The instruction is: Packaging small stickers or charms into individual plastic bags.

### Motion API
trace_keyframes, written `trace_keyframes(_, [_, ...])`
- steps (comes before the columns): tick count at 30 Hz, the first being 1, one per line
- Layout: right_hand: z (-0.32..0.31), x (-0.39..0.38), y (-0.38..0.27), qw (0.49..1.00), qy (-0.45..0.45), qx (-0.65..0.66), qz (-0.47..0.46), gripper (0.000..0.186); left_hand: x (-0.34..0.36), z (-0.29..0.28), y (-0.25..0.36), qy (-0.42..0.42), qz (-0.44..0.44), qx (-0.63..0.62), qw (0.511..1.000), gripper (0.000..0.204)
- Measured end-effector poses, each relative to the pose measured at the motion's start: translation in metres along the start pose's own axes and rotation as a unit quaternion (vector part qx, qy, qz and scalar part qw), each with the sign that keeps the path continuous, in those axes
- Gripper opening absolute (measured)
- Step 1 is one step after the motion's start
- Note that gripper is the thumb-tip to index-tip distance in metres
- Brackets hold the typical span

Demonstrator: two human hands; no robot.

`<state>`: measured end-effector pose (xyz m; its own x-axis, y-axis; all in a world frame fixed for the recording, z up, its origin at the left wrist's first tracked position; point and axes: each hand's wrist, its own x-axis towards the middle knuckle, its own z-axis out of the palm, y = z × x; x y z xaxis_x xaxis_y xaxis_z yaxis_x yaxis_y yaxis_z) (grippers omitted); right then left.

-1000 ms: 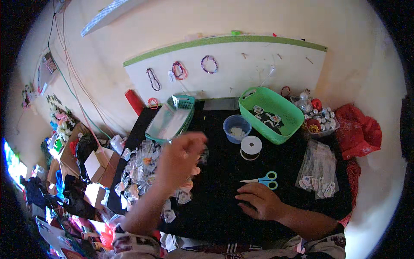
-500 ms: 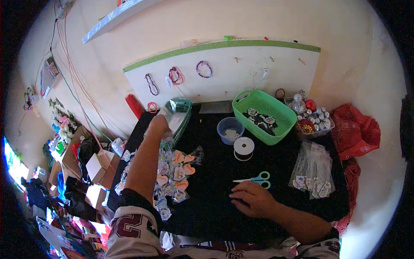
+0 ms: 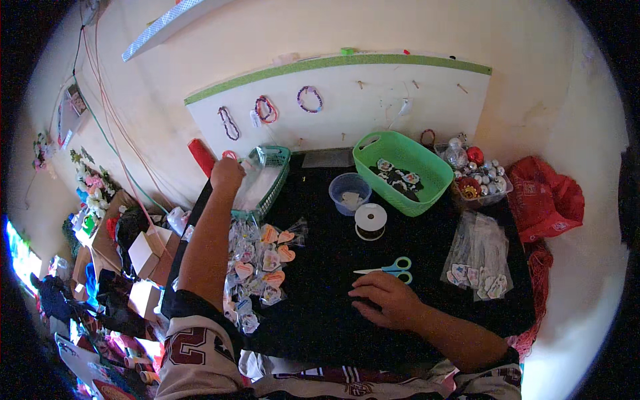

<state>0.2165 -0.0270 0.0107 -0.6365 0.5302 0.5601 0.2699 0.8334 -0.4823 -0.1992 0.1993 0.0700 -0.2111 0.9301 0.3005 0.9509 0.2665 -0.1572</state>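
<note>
My left hand (image 3: 228, 175) reaches to the left rim of a dark green basket (image 3: 279, 175) holding clear plastic bags (image 3: 259, 185). Its fingers look closed, but what they hold, if anything, is hidden. Below that basket, in front of my left forearm, lie several small bagged pieces (image 3: 272, 260) with orange heart-shaped tags and white printed shapes. My right hand (image 3: 387, 300) rests on the black cloth (image 3: 320, 320), fingers loosely spread and empty. Just beyond it lie scissors (image 3: 399, 268) with light blue handles, blades pointing left.
Midway back stand a white spool (image 3: 371, 221), a small blue tub (image 3: 340, 203) and a light green basket (image 3: 417, 200) with printed cutouts. To the right are filled plastic sleeves (image 3: 477, 260), a box of ornaments (image 3: 483, 190) and a red bag (image 3: 543, 200). Bracelets hang on the white board (image 3: 347, 100).
My left hand has moved left and slightly farther away, from inside the dark green basket to its left rim. My right hand stays by the scissors. The view has shifted slightly.
</note>
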Motion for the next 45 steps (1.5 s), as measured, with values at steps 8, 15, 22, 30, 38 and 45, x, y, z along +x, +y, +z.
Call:
trace_keyframes(8, [-0.003, -0.001, 0.001, 1.000, 0.019, -0.002, 0.003, 0.026, -0.064, -0.085, 0.027, 0.138, 0.002, -0.465, 0.874, 0.022])
trace_keyframes(15, [0.000, -0.009, 0.003, 0.997, 0.046, 0.026, 0.061, 0.028, -0.173, -0.105, 0.094, -0.138, -0.043, -0.715, 0.684, 0.015])
trace_keyframes(22, [0.006, -0.003, 0.003, 0.839, 0.158, 0.403, 0.329, 0.026, -0.259, -0.058, 0.151, -0.337, 0.032, -0.722, 0.604, 0.014])
trace_keyframes(30, [0.011, -0.010, 0.005, 0.902, 0.132, 0.281, 0.302, 0.013, -0.269, -0.047, 0.162, -0.349, 0.052, -0.782, 0.514, 0.026])
trace_keyframes(38, [0.001, -0.005, 0.006, 0.916, 0.165, 0.226, 0.287, 0.045, -0.266, -0.037, 0.158, -0.383, 0.050, -0.745, 0.544, 0.019])
trace_keyframes(45, [-0.012, 0.006, 0.002, 0.963, 0.156, 0.056, 0.213, 0.038, -0.265, -0.039, 0.155, -0.393, 0.075, -0.739, 0.542, 0.015])
